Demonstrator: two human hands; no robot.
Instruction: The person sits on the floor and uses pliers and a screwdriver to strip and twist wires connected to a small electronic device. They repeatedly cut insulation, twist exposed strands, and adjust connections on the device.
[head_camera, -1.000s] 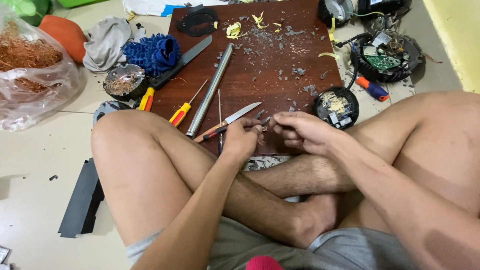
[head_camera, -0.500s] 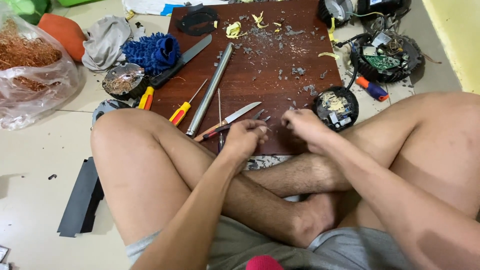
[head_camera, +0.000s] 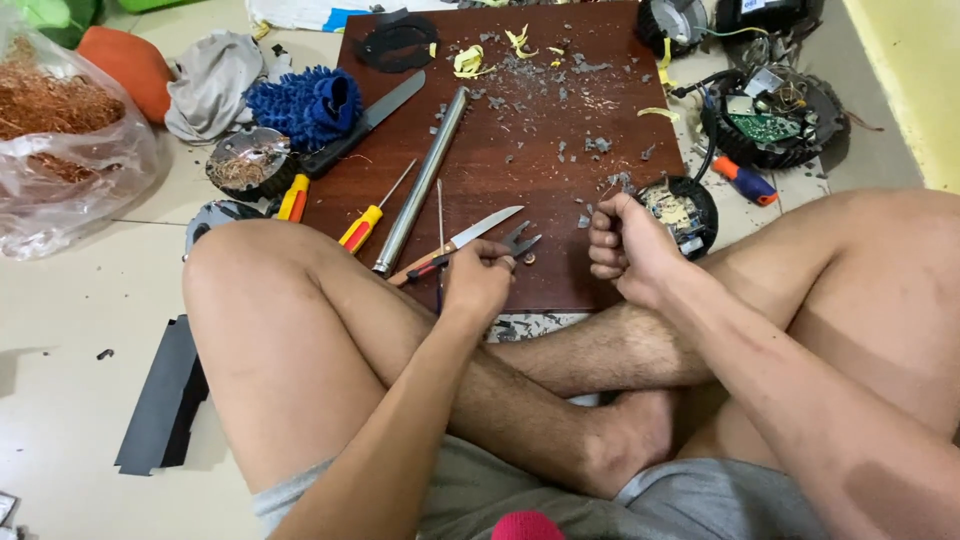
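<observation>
Legs crossed on the floor, board (head_camera: 520, 180) just past the knees.

Left hand (head_camera: 478, 282) at the board's near edge, fingers closed on a small grey metal part (head_camera: 521, 240) with prongs, held just above the wood. Knife (head_camera: 455, 244) lies right beside it, blade pointing away to the right.

Right hand (head_camera: 622, 248) clenched in a fist, just right of the part, not touching it. Can't tell if anything is inside the fist.

Change: a second ago both hands met on the part. Now the right has pulled off to the right and closed up; the left alone has the part. Reads like a piece was tugged free or the pull slipped, can't say which.

Further out: yellow screwdriver (head_camera: 372, 216) and steel rod (head_camera: 420, 180) left of the knife, grey and yellow scraps (head_camera: 560, 90) across the far half of the board. Stripped round motor (head_camera: 678, 212) off the right edge, opened unit with circuit board (head_camera: 770, 120) beyond it. Bag of copper wire (head_camera: 60, 140) far left.
</observation>
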